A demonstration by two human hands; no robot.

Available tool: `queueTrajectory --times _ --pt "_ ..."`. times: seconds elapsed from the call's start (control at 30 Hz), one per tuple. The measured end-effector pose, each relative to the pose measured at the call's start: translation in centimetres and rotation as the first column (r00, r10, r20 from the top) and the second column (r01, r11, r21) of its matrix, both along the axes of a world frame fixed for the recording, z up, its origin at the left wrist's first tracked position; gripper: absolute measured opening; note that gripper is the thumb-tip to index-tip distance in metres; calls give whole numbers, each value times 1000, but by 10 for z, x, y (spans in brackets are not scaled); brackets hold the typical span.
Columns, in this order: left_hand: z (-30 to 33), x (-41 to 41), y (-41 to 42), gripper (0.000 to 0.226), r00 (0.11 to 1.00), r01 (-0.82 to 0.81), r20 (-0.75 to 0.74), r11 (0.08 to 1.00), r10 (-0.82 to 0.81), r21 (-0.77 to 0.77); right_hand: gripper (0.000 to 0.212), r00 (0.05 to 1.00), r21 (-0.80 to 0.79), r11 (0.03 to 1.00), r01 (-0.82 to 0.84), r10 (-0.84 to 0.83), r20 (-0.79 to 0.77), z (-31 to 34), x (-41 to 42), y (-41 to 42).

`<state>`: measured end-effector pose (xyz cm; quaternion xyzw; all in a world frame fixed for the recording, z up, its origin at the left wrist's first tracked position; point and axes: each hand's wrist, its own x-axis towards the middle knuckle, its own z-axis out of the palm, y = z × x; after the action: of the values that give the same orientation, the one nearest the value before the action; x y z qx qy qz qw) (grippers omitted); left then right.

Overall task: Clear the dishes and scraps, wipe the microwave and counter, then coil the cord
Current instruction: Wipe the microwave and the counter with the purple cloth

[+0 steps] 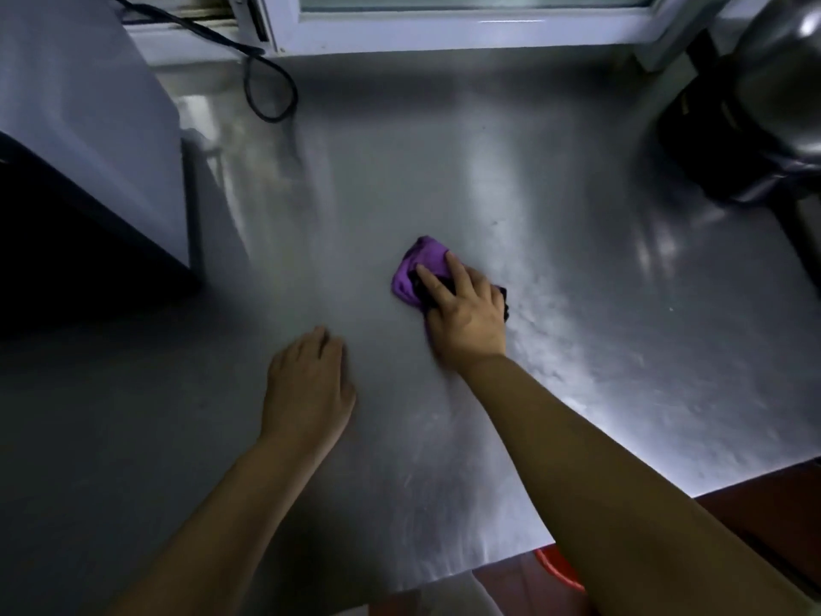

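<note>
While pressing purple cloth (417, 269) flat onto steel counter (555, 193) w/ right hand (466, 317), fingers spread over it, wiping mid-counter. Resting left hand (311, 384) palm-down on near counter, fingers loosely bent, holding nothing. Judging dishes & scraps cleared: none showing on counter. Microwave (89, 140) sitting at left; wipe status not determinable. Leaving black cord (266, 86) uncoiled at far left, looping behind microwave.

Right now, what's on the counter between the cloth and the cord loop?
Nothing: the head view shows only bare steel counter between the cloth and the cord.
</note>
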<state>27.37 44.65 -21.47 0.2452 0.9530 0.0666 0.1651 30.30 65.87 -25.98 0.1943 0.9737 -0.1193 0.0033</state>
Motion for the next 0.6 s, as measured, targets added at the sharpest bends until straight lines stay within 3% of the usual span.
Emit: queueTrajectory --times 0.33,0.6 --pt "-3 55 51 46 998 56 -21 997 -55 44 52 970 11 970 243 -243 0 3 62 106" --pt "1 59 -12 43 1000 12 -5 998 -11 62 54 856 0 857 516 -515 52 16 99 41"
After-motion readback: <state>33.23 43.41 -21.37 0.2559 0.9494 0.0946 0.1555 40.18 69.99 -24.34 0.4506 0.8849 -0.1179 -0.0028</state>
